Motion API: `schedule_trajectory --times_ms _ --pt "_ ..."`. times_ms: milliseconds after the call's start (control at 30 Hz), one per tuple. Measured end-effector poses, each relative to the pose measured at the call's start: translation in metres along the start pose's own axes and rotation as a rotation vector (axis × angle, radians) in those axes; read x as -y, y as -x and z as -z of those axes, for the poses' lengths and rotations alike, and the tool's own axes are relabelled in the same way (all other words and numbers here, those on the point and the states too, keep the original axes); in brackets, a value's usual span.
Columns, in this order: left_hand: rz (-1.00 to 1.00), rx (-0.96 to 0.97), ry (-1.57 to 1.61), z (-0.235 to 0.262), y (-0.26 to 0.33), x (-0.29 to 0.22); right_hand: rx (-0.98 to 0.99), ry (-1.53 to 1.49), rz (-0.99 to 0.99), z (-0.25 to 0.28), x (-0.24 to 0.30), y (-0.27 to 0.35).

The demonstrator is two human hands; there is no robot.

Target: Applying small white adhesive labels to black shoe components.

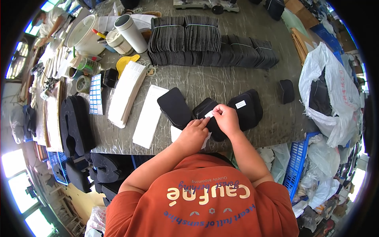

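Orange shirt [205, 197] below grey, scuffed worktable [213, 81]; cluttered workshop.

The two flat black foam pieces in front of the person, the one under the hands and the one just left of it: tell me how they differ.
The black foam piece under the hands is touched by the left hand and right hand, which pinch a small white label on it; the black foam piece to its left lies untouched and bare. The left one shows its whole rounded outline; the other is partly hidden. Both are dark, flat and lie on the grey table.
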State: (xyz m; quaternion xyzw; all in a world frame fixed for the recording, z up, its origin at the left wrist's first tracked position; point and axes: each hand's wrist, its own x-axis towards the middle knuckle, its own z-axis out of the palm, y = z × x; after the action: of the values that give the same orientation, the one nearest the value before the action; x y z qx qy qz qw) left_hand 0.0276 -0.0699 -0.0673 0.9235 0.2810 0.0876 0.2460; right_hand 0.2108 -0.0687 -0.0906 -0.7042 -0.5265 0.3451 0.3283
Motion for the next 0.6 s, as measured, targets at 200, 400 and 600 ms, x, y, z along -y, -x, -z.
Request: schedule_trajectory --times_ms 200,400,600 --pt "0.008 0.107 -0.117 0.002 -0.006 -0.004 -0.087 -0.031 -0.063 -0.006 -0.007 -0.001" --pt "0.046 0.135 -0.122 0.007 -0.018 -0.006 -0.219 0.167 0.067 -0.008 -0.007 -0.007" --pt "0.076 0.209 -0.088 0.013 -0.023 0.003 -0.221 0.167 0.201 0.002 -0.013 -0.01"
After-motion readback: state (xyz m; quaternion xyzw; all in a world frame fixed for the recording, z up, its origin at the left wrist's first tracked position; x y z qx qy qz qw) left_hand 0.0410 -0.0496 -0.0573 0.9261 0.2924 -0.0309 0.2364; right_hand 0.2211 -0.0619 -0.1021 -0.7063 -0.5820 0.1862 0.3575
